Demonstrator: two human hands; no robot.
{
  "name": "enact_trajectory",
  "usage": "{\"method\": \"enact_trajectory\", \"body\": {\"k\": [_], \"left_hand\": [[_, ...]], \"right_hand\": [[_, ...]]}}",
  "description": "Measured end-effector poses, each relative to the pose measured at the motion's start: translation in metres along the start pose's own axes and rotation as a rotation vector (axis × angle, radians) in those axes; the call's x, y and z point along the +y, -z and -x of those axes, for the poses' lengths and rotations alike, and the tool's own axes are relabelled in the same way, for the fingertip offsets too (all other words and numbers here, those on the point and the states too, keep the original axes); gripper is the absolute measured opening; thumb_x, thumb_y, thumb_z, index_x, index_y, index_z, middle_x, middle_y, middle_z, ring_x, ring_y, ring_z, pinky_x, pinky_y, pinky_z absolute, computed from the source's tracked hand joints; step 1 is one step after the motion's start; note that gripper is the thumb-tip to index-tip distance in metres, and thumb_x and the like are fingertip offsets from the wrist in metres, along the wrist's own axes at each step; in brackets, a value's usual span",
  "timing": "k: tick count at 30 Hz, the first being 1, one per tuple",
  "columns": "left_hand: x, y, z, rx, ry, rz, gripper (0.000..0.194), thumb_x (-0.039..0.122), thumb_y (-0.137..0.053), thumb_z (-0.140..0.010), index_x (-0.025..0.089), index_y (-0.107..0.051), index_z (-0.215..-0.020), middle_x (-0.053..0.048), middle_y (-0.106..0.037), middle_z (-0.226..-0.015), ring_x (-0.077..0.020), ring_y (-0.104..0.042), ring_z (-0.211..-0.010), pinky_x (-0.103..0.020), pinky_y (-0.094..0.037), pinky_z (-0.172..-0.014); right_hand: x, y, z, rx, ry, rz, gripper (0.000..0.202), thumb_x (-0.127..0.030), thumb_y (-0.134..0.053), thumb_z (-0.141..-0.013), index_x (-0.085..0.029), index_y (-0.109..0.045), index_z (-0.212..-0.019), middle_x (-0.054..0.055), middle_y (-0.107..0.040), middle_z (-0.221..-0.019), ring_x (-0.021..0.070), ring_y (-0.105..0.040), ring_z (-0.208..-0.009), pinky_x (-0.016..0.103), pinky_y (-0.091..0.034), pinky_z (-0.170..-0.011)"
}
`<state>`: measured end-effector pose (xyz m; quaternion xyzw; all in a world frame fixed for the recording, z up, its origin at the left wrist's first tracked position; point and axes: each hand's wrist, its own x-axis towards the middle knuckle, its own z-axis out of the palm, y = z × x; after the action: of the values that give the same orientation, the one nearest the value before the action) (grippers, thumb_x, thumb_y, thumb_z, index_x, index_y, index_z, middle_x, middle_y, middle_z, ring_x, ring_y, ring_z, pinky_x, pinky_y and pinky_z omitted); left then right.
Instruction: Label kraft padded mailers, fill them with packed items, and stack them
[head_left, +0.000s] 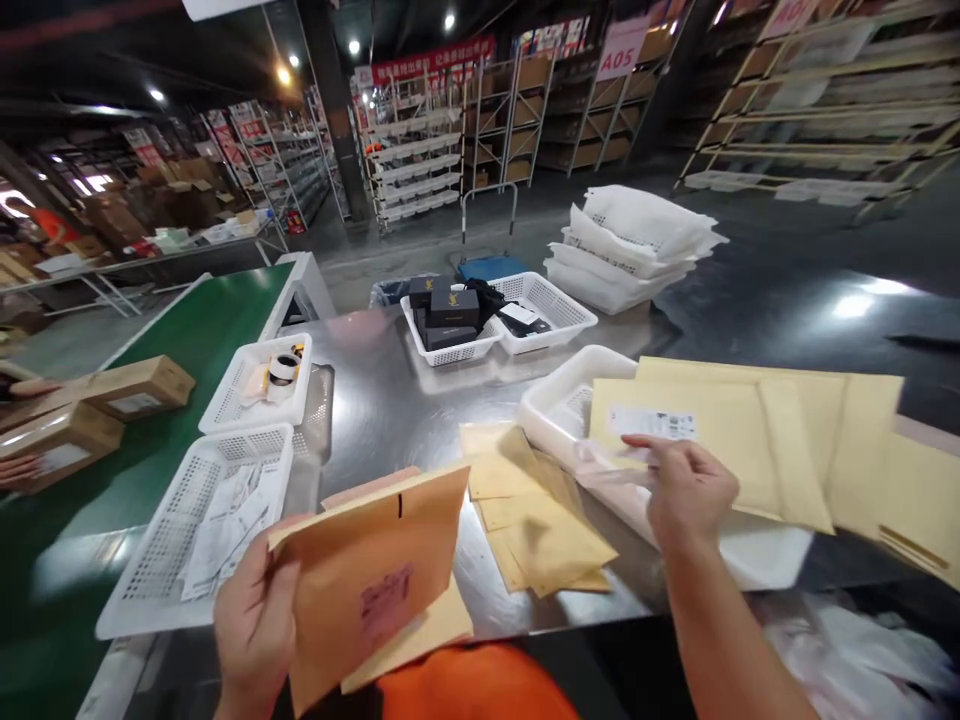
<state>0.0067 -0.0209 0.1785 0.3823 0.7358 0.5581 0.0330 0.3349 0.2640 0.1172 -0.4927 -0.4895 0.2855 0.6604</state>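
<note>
My left hand (259, 610) is closed around the edge of a brown kraft envelope (360, 580), held tilted above the table's near edge. Dark reddish print marks its face, and another envelope shows below it. My right hand (690, 490) pinches a translucent, blurred strip (611, 465). It is over a white basket (555, 400) with yellow padded envelopes (720, 430) lying across it. The front one bears a white printed label (652, 422), just beyond my fingers. Between my hands, several flat yellow envelopes (536, 520) lie overlapping on the metal table.
At left, a white basket (281, 465) holds papers; another (210, 415) holds a tape roll. Dark boxes (454, 308) fill a basket behind. A stack of white packages (630, 250) stands back right. Another person's hands touch cartons (142, 388) on the green conveyor (247, 300).
</note>
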Motion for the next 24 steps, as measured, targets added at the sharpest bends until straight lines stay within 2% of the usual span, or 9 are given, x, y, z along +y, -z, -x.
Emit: {"method": "enact_trajectory", "body": {"k": [2,5,7,10,14,16,19,21,24], "left_hand": [[0.001,-0.003,-0.002,-0.005,0.018,0.026,0.018,0.028,-0.061,-0.082,0.023,-0.073,-0.095,0.002,-0.076,-0.091,-0.0168,-0.069,-0.084,-0.02,-0.056,-0.073],[0.004,-0.008,-0.01,-0.041,0.05,0.075,0.019,0.028,-0.06,-0.083,0.023,-0.072,-0.096,0.001,-0.074,-0.092,-0.0168,-0.068,-0.087,-0.02,-0.055,-0.076],[0.008,-0.011,-0.017,-0.047,0.019,0.07,0.018,0.028,-0.06,-0.082,0.023,-0.071,-0.096,0.001,-0.073,-0.093,-0.0164,-0.068,-0.088,-0.02,-0.054,-0.078],[0.016,-0.012,-0.028,-0.027,-0.042,0.057,0.018,0.028,-0.063,-0.078,0.022,-0.07,-0.094,0.001,-0.072,-0.092,-0.015,-0.067,-0.085,-0.019,-0.054,-0.075],[0.021,-0.006,-0.035,-0.009,0.063,0.168,0.026,0.034,-0.072,-0.072,0.021,-0.07,-0.095,0.001,-0.071,-0.08,-0.0133,-0.065,-0.065,-0.019,-0.052,-0.056],[0.019,-0.002,-0.036,0.018,0.117,0.238,0.025,0.035,-0.076,-0.07,0.021,-0.07,-0.09,0.0,-0.071,-0.077,-0.0136,-0.065,-0.062,-0.02,-0.052,-0.053],[0.013,0.008,-0.037,-0.046,0.088,0.34,0.019,0.03,-0.081,-0.066,0.021,-0.072,-0.081,0.0,-0.072,-0.073,-0.0142,-0.065,-0.058,-0.02,-0.051,-0.049],[0.009,0.017,-0.039,-0.117,-0.031,0.325,0.014,0.024,-0.08,-0.065,0.023,-0.075,-0.078,0.0,-0.074,-0.072,-0.0154,-0.067,-0.059,-0.021,-0.052,-0.05],[0.008,0.033,-0.043,-0.271,-0.272,0.196,0.013,0.017,-0.072,-0.069,0.026,-0.079,-0.075,-0.002,-0.078,-0.079,-0.019,-0.071,-0.068,-0.023,-0.055,-0.058]], "right_hand": [[-0.009,-0.009,0.022,-0.124,-0.062,-0.065,0.029,-0.03,-0.061,-0.071,-0.021,-0.045,-0.048,0.0,-0.055,-0.05,0.0118,-0.05,-0.05,0.023,-0.036,-0.043],[-0.032,-0.038,0.051,-0.515,-0.128,-0.197,0.026,-0.038,-0.069,-0.073,-0.021,-0.052,-0.063,-0.006,-0.049,-0.052,0.0084,-0.04,-0.039,0.021,-0.03,-0.034],[-0.047,-0.055,0.058,-0.711,-0.057,-0.268,0.03,-0.043,-0.074,-0.071,-0.022,-0.06,-0.086,-0.004,-0.057,-0.067,0.0085,-0.046,-0.044,0.02,-0.036,-0.035],[-0.062,-0.062,0.051,-0.931,0.107,-0.279,0.028,-0.043,-0.066,-0.084,-0.022,-0.063,-0.102,0.003,-0.065,-0.086,0.0126,-0.06,-0.063,0.023,-0.05,-0.05],[-0.067,-0.053,0.038,-1.168,0.304,-0.16,0.028,-0.031,-0.057,-0.093,-0.021,-0.066,-0.117,0.001,-0.068,-0.073,0.0107,-0.059,-0.054,0.02,-0.049,-0.049],[-0.067,-0.052,0.037,-1.228,0.437,-0.169,0.034,-0.025,-0.057,-0.093,-0.023,-0.064,-0.126,0.001,-0.072,-0.075,0.0095,-0.059,-0.052,0.018,-0.048,-0.049],[-0.068,-0.055,0.039,-1.181,0.593,-0.296,0.036,-0.021,-0.059,-0.091,-0.026,-0.066,-0.126,0.004,-0.077,-0.091,0.013,-0.068,-0.066,0.02,-0.053,-0.059],[-0.07,-0.059,0.039,-1.133,0.613,-0.376,0.031,-0.02,-0.059,-0.091,-0.027,-0.071,-0.119,0.004,-0.077,-0.09,0.0146,-0.069,-0.068,0.022,-0.054,-0.059],[-0.072,-0.06,0.038,-1.157,0.554,-0.443,0.027,-0.019,-0.055,-0.093,-0.027,-0.075,-0.108,0.002,-0.073,-0.072,0.013,-0.064,-0.055,0.022,-0.05,-0.05]]}}
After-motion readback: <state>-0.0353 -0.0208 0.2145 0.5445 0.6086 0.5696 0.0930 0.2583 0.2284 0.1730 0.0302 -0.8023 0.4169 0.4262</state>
